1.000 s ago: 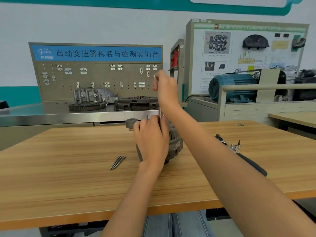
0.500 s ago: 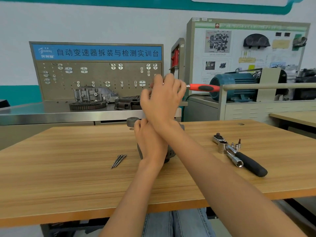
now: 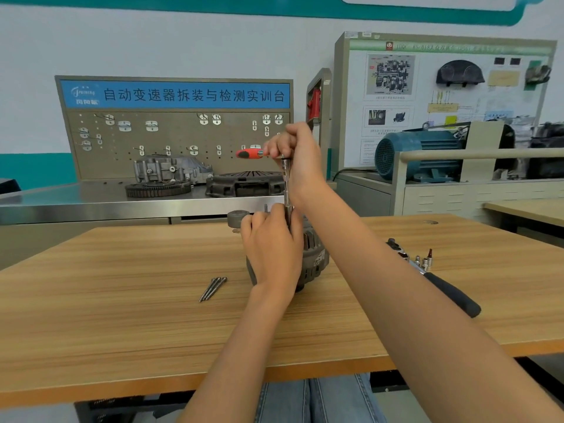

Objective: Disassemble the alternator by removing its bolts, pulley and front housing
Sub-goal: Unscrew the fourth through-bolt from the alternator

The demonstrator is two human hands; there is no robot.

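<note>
Right now the right hand [image 3: 297, 157] is gripping the head end of a red-handled ratchet [image 3: 251, 153], fingers curled round it w/ the red grip sticking out to the left. A steel extension shaft [image 3: 287, 190] is dropping straight down from under that fist. Its lower end is disappearing behind the left hand [image 3: 271, 248], so the socket and whatever bolt it's on can't be seen. The left hand is clamping over the top and near side of the alternator [image 3: 314, 261], fingers curled over it and pressing beside the shaft. The alternator is sitting about mid-table on the wooden table [image 3: 122, 315], its grey finned housing showing to the right of the left hand, mostly hidden otherwise.

Just behind the left hand, a grey pulley [image 3: 237, 218] is lying on the table, a short stud poking up nearby. Left of the alternator, 3 long bolts [image 3: 213, 288] are lying bunched together, touching each other. To the right, partly behind the right forearm, a black-handled ratchet [image 3: 451, 296] and a few small sockets/bits [image 3: 422, 259] are resting on the table.

Farther back, a steel bench is carrying a gear ring [image 3: 158, 188], a clutch cover [image 3: 244, 184] and a pegboard w/ a blue sign [image 3: 174, 95]. A blue motor [image 3: 418, 155] is sitting off right.
</note>
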